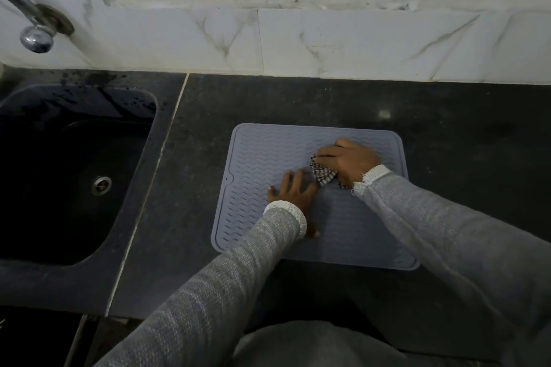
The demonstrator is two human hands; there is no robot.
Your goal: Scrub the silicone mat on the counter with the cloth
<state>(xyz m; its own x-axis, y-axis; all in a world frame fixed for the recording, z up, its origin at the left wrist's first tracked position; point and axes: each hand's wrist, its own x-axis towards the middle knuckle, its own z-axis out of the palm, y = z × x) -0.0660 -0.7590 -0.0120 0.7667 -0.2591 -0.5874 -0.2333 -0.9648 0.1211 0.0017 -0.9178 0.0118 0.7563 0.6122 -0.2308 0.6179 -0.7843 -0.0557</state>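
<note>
Grey silicone, ribbed with a wavy pattern, makes up the mat (268,158), which lies flat on the dark stone tabletop (447,134), nearer its front edge than the marble-tiled back wall (328,45) and well to the right of the black sink (59,173). The right hand (348,159) sits over the mat's far right part, its fingers (326,155) curled down round a bunched checked cloth (323,174) — the cloth pokes out beneath the fingertips and under the palm, pressed against the mat's surface. The left hand (293,191) rests near the mat's middle, just beside the cloth but holding nothing; its fingers (286,180) are spread and laid flat on the ribs, thumb toward the front edge. Both arms wear grey knitted sleeves (432,226) with pale cuffs. A chrome tap (32,27) juts from the wall above the sink's back left corner.
</note>
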